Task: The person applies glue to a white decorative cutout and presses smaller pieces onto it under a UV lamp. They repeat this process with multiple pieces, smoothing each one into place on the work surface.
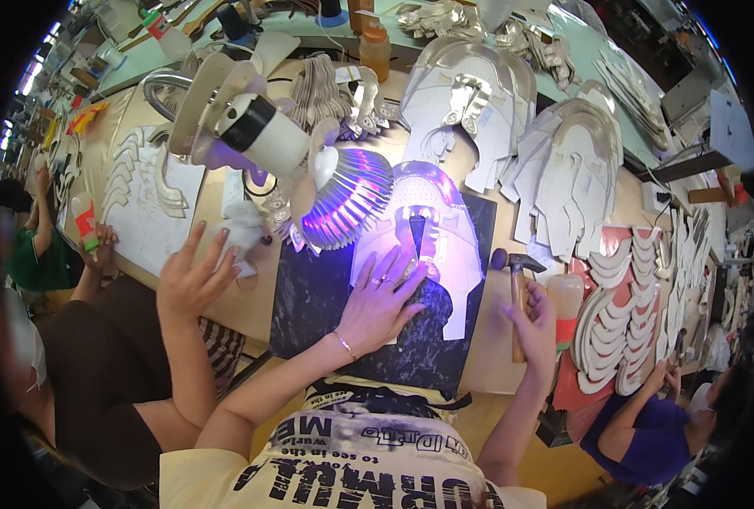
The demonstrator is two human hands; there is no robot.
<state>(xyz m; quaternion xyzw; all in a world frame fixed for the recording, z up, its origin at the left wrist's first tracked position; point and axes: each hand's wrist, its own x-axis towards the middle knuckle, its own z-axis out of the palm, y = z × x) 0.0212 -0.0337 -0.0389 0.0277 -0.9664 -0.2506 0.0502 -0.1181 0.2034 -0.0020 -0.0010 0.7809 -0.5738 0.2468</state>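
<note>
My left hand (381,301), with a ring and a bracelet, lies flat with spread fingers on a silvery white cut shoe piece (453,263). The piece rests on a dark marbled slab (318,297) and is lit purple by a white lamp with a finned head (343,199) just above it. My right hand (536,327) grips the wooden handle of a hammer (519,280) to the right of the slab, with the metal head pointing away from me.
A co-worker's hand (192,276) reaches in from the left near a white cloth (243,231). Stacks of silvery cut pieces (564,170) cover the far bench. A red sheet with white curved pieces (623,322) and a bottle (566,301) stand right. More people work at both sides.
</note>
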